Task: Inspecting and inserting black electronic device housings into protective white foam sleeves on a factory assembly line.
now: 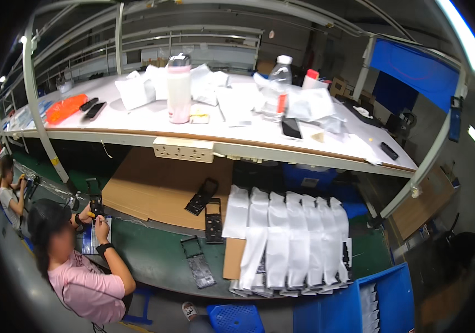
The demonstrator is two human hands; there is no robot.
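Neither of my hands is in view. On the green work table (pixel 154 255) below me lie three flat black rectangular frame parts (pixel 213 220), one of them (pixel 202 196) propped on a brown cardboard sheet (pixel 154 191). Right of them, a row of several long white foam sleeves (pixel 287 238) overlaps side by side. At the left, a person in a pink shirt (pixel 82 277) sits at the table and holds a small black part (pixel 96 207) in both hands.
A white shelf (pixel 154 119) above the table carries a pink-and-white bottle (pixel 179 89), a clear bottle (pixel 283 72), white bags, an orange bag (pixel 65 108) and flat black devices. A power strip (pixel 183 149) hangs on its edge. Blue bins (pixel 392 299) and a blue stool (pixel 236 318) stand below.
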